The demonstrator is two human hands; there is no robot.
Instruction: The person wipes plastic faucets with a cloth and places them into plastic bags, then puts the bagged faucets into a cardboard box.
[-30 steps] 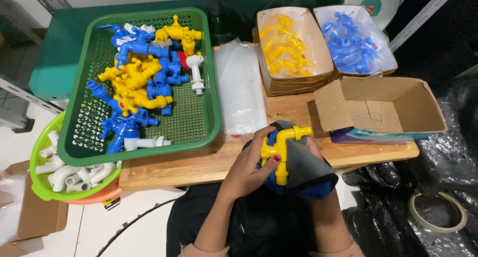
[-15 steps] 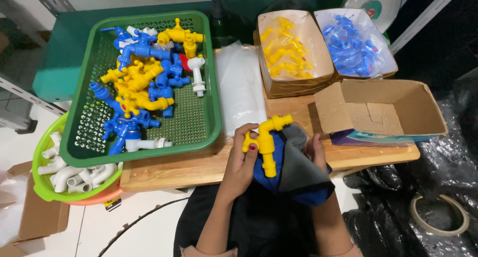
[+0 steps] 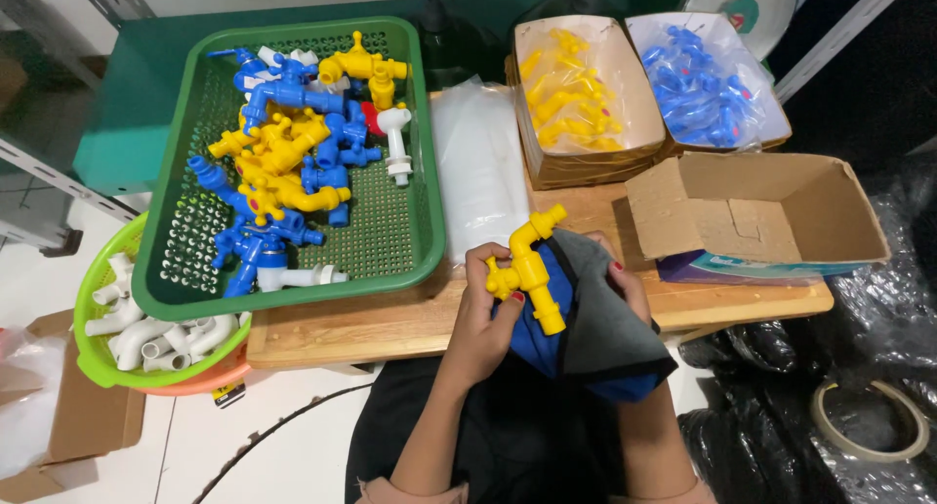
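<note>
Shifted slightly since a moment ago: yellow plastic tap [image 3: 528, 267], spout now up-right. Gripped by left hand [image 3: 485, 314]; right hand [image 3: 625, 287] clutching grey-blue cloth [image 3: 595, 319].

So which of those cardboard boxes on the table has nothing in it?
The open brown cardboard box at the right edge. The two trays behind it are full: one of yellow parts, the other of blue ones.

A green perforated basket [image 3: 410, 221] holds blue and yellow plastic taps [image 3: 283, 162]. Beside it lies a stack of clear plastic bags [image 3: 480, 172], then two trays of yellow fittings [image 3: 571, 84] and blue fittings [image 3: 705, 84]. An open cardboard box [image 3: 771, 206] stands nearest the table's right end.
</note>
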